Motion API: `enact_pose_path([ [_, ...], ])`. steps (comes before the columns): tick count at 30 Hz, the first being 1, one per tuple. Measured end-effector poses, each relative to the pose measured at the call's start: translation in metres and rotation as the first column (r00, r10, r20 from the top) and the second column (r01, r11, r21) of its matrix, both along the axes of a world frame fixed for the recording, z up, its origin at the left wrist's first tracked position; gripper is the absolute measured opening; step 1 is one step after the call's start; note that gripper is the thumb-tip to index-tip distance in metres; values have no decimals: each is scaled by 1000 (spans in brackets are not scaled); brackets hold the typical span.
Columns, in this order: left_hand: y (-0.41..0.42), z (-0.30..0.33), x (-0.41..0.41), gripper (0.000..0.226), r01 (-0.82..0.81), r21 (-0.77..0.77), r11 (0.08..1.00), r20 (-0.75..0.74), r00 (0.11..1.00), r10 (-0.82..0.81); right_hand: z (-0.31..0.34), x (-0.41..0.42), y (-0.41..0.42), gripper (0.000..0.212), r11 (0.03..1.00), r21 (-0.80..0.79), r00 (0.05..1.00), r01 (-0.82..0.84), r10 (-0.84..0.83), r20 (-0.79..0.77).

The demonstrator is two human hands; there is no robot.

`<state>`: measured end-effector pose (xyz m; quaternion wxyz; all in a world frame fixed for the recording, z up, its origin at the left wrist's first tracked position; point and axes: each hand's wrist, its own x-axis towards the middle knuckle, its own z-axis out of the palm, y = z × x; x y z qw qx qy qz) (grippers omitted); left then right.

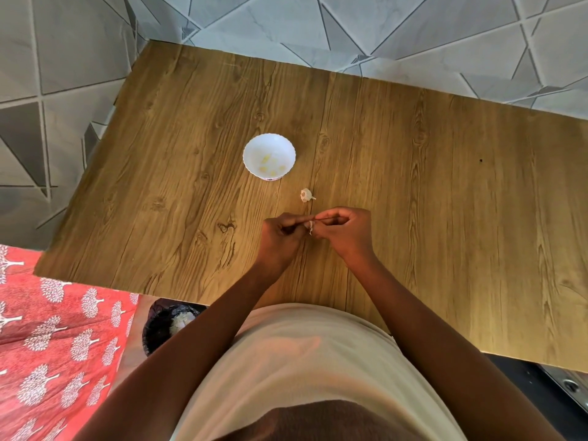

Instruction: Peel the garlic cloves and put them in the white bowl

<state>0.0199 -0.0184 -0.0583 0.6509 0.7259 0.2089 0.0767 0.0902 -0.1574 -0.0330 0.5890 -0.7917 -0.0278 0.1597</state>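
**Small clove, fiddly skin**

Both hands meet above the desk (413, 186): left hand (280, 232) and right hand (345, 229) each pinch one garlic clove (311, 225) between fingertips. It looks light, firm, papery-skinned; best held at its ends. White bowl (269, 144) sits beyond, holding peeled cloves.

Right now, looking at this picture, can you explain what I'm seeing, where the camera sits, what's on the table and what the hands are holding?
There is no machine here. A person wears a camera on the head, looking down at their own two bare hands. The left hand and right hand meet over a brown wood-grain table, fingers pinching a small garlic clove with papery skin hanging from it. Beyond the hands lies a small whitish garlic piece, and further back a round white scalloped bowl with a few yellowish peeled cloves in it. A black bin stands below the table's edge.
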Motion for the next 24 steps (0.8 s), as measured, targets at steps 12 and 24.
enact_pose_path([
  [12, 5, 3, 1, 22, 27, -30, 999, 25, 999, -26, 5, -1, -3, 22, 996, 95, 1000, 0, 3, -29],
  [24, 8, 4, -5, 27, -25, -140, 990, 12, 1000, 27, -11, 6, -4, 16, 977, -193, 972, -85, 124, 198],
])
